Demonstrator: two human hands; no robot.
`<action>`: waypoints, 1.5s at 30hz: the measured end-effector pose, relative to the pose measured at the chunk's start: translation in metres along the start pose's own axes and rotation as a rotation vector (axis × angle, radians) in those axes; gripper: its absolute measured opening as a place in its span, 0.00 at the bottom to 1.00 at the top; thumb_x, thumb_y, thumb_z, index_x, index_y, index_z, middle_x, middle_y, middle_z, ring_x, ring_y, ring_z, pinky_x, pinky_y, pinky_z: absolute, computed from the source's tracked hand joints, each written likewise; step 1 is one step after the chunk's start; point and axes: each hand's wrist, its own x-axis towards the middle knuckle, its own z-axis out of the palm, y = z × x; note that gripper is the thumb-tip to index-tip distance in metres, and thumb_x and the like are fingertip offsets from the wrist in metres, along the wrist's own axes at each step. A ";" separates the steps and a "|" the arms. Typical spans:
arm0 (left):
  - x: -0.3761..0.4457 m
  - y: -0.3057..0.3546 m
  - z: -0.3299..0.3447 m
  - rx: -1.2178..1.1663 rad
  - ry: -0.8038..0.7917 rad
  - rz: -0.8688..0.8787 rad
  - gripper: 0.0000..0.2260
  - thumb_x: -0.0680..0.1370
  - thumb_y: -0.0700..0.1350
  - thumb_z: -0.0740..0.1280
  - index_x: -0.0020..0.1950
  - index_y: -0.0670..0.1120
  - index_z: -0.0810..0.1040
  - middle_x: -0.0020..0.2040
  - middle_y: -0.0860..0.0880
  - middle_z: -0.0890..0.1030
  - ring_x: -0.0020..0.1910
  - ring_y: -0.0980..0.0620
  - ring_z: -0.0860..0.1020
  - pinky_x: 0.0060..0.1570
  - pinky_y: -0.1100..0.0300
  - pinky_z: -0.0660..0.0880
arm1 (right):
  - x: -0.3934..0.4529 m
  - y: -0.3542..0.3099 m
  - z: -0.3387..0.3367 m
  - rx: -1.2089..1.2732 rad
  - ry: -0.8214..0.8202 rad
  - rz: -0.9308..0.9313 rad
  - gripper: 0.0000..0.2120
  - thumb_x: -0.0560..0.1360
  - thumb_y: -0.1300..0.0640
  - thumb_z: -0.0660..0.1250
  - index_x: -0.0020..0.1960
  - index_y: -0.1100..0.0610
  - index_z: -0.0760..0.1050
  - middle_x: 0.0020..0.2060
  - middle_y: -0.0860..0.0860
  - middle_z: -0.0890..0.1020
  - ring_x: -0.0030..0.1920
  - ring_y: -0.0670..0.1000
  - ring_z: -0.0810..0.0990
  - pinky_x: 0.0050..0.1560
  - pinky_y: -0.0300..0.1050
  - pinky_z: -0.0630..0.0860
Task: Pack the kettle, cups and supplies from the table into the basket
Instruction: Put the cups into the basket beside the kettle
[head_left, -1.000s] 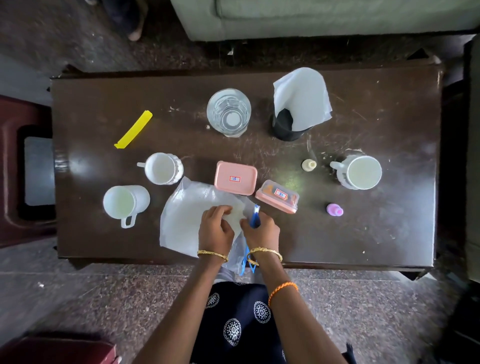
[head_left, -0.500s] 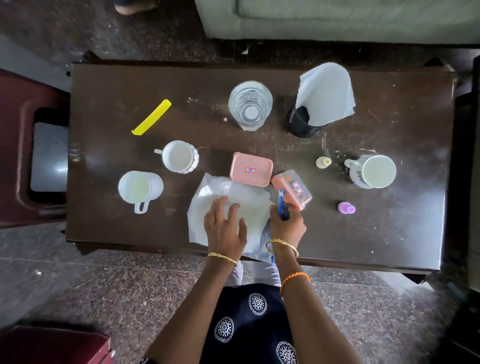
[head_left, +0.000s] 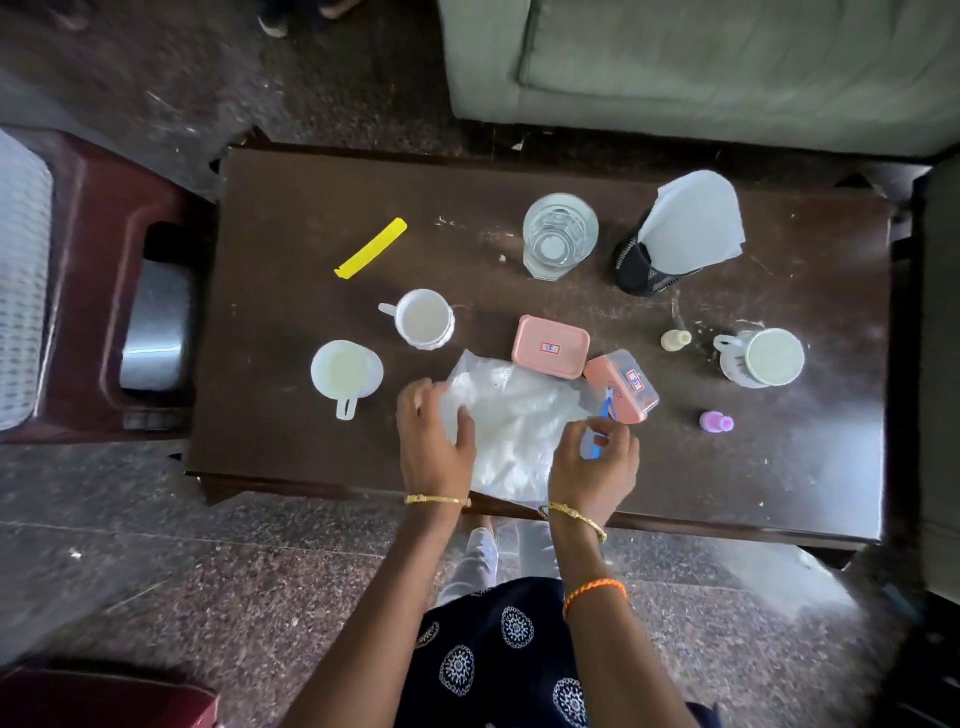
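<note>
A clear plastic bag (head_left: 511, 426) lies flat near the front edge of the dark table (head_left: 291, 415). My left hand (head_left: 434, 441) rests on the bag's left side with fingers spread. My right hand (head_left: 595, 462) pinches a blue clip (head_left: 602, 421) at the bag's right edge. Two pink boxes (head_left: 550, 345) (head_left: 623, 384) sit just behind the bag. White cups stand at the left (head_left: 345, 371) (head_left: 423, 318) and at the right (head_left: 769, 357). No basket or kettle can be clearly made out.
A yellow clip (head_left: 371, 248) lies at the back left. A glass (head_left: 558, 236) and a black holder with white paper (head_left: 675, 234) stand at the back. A small cream bottle (head_left: 675, 339) and a purple bottle (head_left: 716, 421) lie at the right. A maroon stool (head_left: 93, 291) stands left.
My left hand went from gripping the bag's top to lying on it, then slid to its left side. My right hand drew back a little with the blue clip.
</note>
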 end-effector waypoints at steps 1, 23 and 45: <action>0.010 0.006 -0.003 -0.023 0.043 -0.031 0.15 0.74 0.41 0.68 0.60 0.40 0.75 0.61 0.39 0.73 0.61 0.44 0.72 0.61 0.52 0.73 | -0.002 -0.002 0.003 0.043 -0.006 -0.048 0.03 0.71 0.64 0.68 0.45 0.63 0.77 0.44 0.61 0.79 0.48 0.62 0.77 0.52 0.58 0.74; 0.104 0.010 0.015 -0.123 0.000 -0.211 0.27 0.68 0.45 0.75 0.65 0.48 0.71 0.59 0.44 0.76 0.58 0.47 0.75 0.52 0.63 0.68 | 0.041 -0.061 0.111 0.006 -0.988 -0.583 0.34 0.68 0.70 0.67 0.72 0.58 0.63 0.68 0.59 0.71 0.67 0.58 0.70 0.69 0.48 0.66; 0.035 0.154 0.078 -0.327 -1.046 -0.248 0.10 0.81 0.47 0.58 0.50 0.43 0.76 0.47 0.41 0.79 0.42 0.47 0.81 0.45 0.59 0.80 | 0.138 0.013 -0.100 0.482 -0.644 -0.103 0.25 0.61 0.67 0.67 0.55 0.50 0.72 0.50 0.47 0.80 0.45 0.34 0.78 0.46 0.29 0.74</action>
